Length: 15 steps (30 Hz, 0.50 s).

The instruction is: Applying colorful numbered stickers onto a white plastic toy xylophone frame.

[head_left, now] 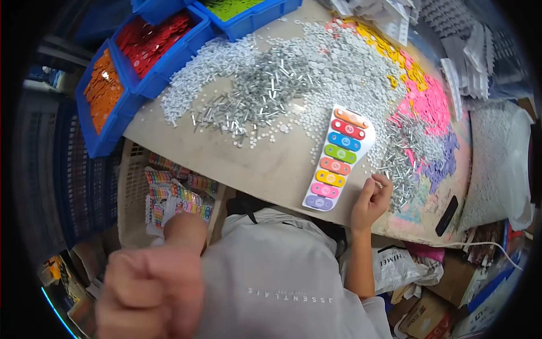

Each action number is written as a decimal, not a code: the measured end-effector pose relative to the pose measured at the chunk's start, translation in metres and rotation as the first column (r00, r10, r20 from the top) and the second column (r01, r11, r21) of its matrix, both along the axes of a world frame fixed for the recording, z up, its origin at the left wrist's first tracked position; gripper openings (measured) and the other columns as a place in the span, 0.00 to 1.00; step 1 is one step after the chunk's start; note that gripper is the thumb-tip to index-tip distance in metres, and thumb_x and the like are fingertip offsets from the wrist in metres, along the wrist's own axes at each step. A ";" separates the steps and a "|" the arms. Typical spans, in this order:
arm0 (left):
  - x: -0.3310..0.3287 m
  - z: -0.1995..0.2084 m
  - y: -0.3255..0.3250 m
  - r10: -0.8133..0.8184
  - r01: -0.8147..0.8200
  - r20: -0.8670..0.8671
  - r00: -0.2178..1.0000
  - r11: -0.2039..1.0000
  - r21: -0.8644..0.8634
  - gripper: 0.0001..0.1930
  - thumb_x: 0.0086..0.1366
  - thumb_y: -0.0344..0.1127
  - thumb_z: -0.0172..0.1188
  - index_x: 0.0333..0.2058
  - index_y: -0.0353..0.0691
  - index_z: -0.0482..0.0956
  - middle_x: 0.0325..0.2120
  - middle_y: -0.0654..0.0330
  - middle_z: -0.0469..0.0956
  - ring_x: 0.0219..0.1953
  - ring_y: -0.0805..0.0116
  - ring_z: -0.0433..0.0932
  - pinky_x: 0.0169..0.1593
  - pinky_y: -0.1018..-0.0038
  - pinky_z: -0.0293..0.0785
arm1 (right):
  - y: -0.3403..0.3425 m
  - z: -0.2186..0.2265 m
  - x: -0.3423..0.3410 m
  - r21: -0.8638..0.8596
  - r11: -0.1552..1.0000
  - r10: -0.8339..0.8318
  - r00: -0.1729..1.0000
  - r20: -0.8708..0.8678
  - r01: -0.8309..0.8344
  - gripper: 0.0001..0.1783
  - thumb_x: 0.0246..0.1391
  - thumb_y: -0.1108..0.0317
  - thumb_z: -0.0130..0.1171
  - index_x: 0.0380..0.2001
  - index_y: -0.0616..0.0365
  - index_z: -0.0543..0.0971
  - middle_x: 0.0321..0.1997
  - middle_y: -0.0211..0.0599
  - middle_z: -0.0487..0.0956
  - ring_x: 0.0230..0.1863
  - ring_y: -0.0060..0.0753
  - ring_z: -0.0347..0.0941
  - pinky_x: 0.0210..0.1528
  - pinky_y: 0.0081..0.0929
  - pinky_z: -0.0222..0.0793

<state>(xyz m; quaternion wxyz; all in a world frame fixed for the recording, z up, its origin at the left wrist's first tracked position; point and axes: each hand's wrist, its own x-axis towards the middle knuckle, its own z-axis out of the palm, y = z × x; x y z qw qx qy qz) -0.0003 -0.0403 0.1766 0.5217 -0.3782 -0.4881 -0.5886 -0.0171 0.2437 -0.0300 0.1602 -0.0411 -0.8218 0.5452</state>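
blurred left hand (149, 291), cropped below

Left hand (149, 291) blurred, right hand (373, 203) loosely curled

A small-parts assembly workshop: loose metal pins (268, 87), white discs (355, 68) and pink pieces (429, 101) lie heaped across a tabletop (226, 157), beside blue bins (175, 64) of parts sorted by color — orange, red, green. A rainbow-barred panel (340, 154) lies near the heaps; similar strips (189, 198) lie piled in a crate (131, 192) below — with a translucent plastic sack (491, 164) and cardboard boxes (426, 314) crowding the far side.
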 end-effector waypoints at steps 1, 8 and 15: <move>-0.004 0.007 -0.001 0.017 -0.017 0.001 1.000 1.000 -0.002 0.10 0.67 0.44 0.56 0.39 0.47 0.69 0.24 0.72 0.56 0.28 0.76 0.57 0.31 0.71 0.57 | 0.001 -0.003 0.003 0.006 1.000 -0.012 1.000 0.024 0.012 0.05 0.68 0.71 0.53 0.44 0.60 0.73 0.19 0.16 0.62 0.20 0.07 0.52 0.23 0.14 0.44; 0.001 0.034 0.006 0.078 -0.080 -0.022 0.997 0.994 -0.074 0.14 0.63 0.41 0.55 0.25 0.50 0.58 0.24 0.73 0.57 0.27 0.76 0.58 0.34 0.73 0.53 | 0.006 -0.017 0.009 0.016 0.999 -0.031 0.999 0.040 0.030 0.06 0.69 0.69 0.52 0.42 0.60 0.73 0.20 0.17 0.63 0.20 0.07 0.53 0.23 0.14 0.45; 0.017 0.034 0.001 0.077 -0.073 0.049 0.996 0.994 -0.080 0.13 0.61 0.38 0.55 0.24 0.51 0.59 0.24 0.74 0.58 0.28 0.79 0.60 0.36 0.72 0.53 | 0.002 -0.019 0.007 0.057 0.998 0.003 1.000 -0.026 -0.002 0.07 0.69 0.69 0.52 0.41 0.62 0.73 0.26 0.20 0.66 0.21 0.07 0.53 0.23 0.13 0.46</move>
